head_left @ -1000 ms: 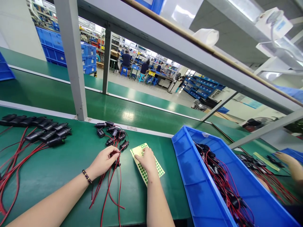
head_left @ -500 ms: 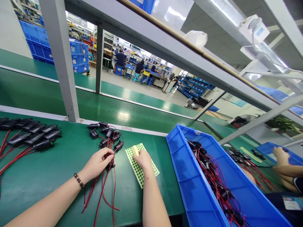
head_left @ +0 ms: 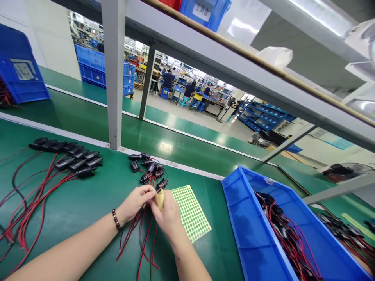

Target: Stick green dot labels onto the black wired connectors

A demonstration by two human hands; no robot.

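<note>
My left hand (head_left: 137, 203), a beaded bracelet at its wrist, is closed in a pinch; what its fingertips hold is hidden. Its fingertips meet those of my right hand (head_left: 168, 212), which is closed on a curled pale yellow piece of paper (head_left: 159, 200). Under both hands run red wires (head_left: 142, 242) from a small pile of black cylindrical connectors (head_left: 150, 167). Just right of my right hand, a sheet of green dot stickers (head_left: 195, 214) lies on the green table, its left edge partly covered by that hand.
More black connectors with red wires (head_left: 77, 158) lie in rows at left. A blue bin (head_left: 238, 218) at right holds many wired connectors. A grey post (head_left: 115, 78) rises behind the table's back edge, under a shelf. Beyond the bin lie further wired connectors (head_left: 340, 226).
My right hand has left the sticker sheet and moved left to my left hand, carrying the yellow paper. The camera has turned left, so the scene shifts right.
</note>
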